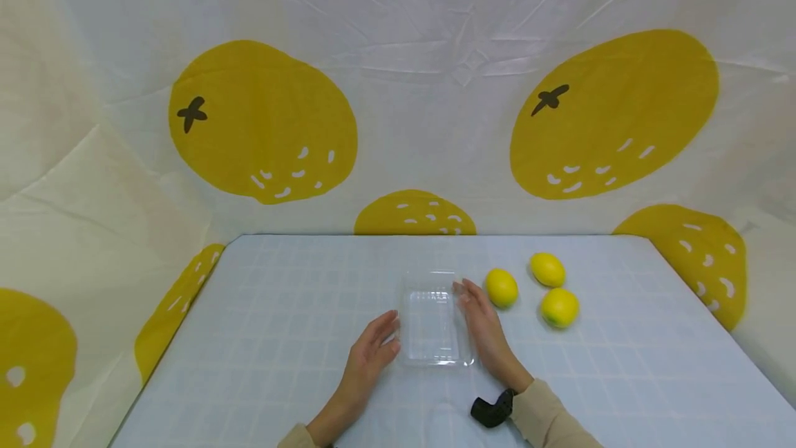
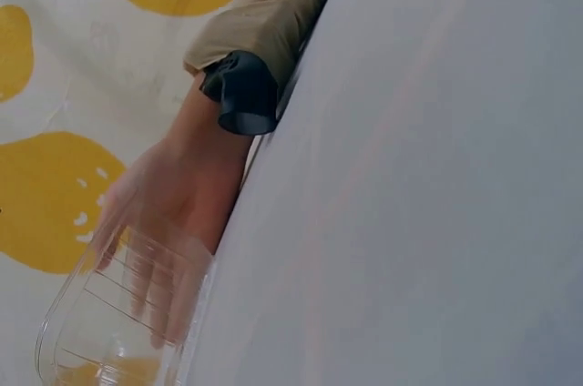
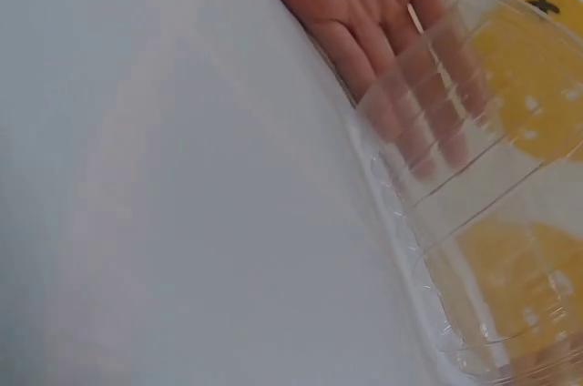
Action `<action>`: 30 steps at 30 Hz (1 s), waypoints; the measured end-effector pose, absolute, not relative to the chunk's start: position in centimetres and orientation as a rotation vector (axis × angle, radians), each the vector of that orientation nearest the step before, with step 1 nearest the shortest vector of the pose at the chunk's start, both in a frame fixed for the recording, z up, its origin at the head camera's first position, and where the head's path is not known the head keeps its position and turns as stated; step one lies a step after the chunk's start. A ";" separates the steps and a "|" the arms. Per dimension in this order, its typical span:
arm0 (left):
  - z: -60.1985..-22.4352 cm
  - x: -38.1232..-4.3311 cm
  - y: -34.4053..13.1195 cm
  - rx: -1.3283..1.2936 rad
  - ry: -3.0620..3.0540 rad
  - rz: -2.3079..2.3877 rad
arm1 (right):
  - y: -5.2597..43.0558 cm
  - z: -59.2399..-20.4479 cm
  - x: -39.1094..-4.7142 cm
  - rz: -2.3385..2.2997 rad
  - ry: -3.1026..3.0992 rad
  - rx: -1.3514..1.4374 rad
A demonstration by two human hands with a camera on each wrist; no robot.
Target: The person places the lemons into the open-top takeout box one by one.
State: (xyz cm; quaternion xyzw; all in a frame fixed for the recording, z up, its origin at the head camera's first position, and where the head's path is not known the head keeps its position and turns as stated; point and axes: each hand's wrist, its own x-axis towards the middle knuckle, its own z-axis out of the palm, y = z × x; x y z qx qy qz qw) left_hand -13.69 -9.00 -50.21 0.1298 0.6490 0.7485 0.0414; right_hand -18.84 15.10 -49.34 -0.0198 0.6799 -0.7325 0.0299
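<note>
"On the pale-blue checked tabletop (image 1: 280, 337), what do we have?"

"We have a clear plastic container (image 1: 433, 323) resting between two bare hands. Let's take it as our landmark."

"How do we find the hands?"

"We find them apart, one on each side of the container. At its left side we see the left hand (image 1: 367, 358), fingers loose and fingertips at the wall. Along its right side we see the right hand (image 1: 487, 334), fingers nearly straight. We see neither one curled round it."

"How firmly are they pressing?"

"We can't tell."

"What else do we spot around the container?"

"To its right we count three lemons. We see the nearest lemon (image 1: 501, 288) just past the right hand; farther right we have the back lemon (image 1: 548, 269) and the front lemon (image 1: 560, 308), close together."

"And the rest?"

"Behind the container we see a white cloth backdrop (image 1: 429, 123) printed with big yellow fruit (image 1: 261, 123). In front of it, toward the right, we see a black device (image 1: 493, 410) at the right wrist, beside a beige sleeve (image 1: 553, 413)."
</note>
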 end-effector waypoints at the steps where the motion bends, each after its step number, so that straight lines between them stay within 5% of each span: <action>1: -50.2 -13.7 -9.0 0.428 2.018 2.294 | 15.1 -49.3 -18.7 -2.259 2.097 -0.053; 16: -48.4 -13.7 -8.3 0.808 2.707 1.872 | 17.5 -48.6 -16.0 -2.347 2.500 0.072; 30: -49.4 -15.0 -7.7 1.212 3.194 1.043 | 19.1 -46.7 -19.8 -2.729 2.593 -0.010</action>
